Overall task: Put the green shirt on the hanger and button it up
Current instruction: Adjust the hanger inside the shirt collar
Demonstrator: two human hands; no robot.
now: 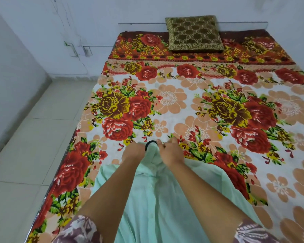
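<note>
A pale mint-green shirt [158, 204] lies flat on the flowered bed, its collar end pointing away from me and its button placket running down the middle. A black hanger hook [150, 143] sticks out at the collar; the rest of the hanger is hidden inside the shirt. My left hand [136, 149] is closed on the collar cloth just left of the hook. On the other side of the hook, my right hand [168, 149] pinches the collar cloth. Both forearms lie over the shirt's upper part.
The bed sheet [218, 111] with red and yellow roses covers the whole bed. A brown-and-gold cushion [194, 33] leans at the far wall. Pale floor tiles [33, 155] run along the bed's left edge, with white walls behind.
</note>
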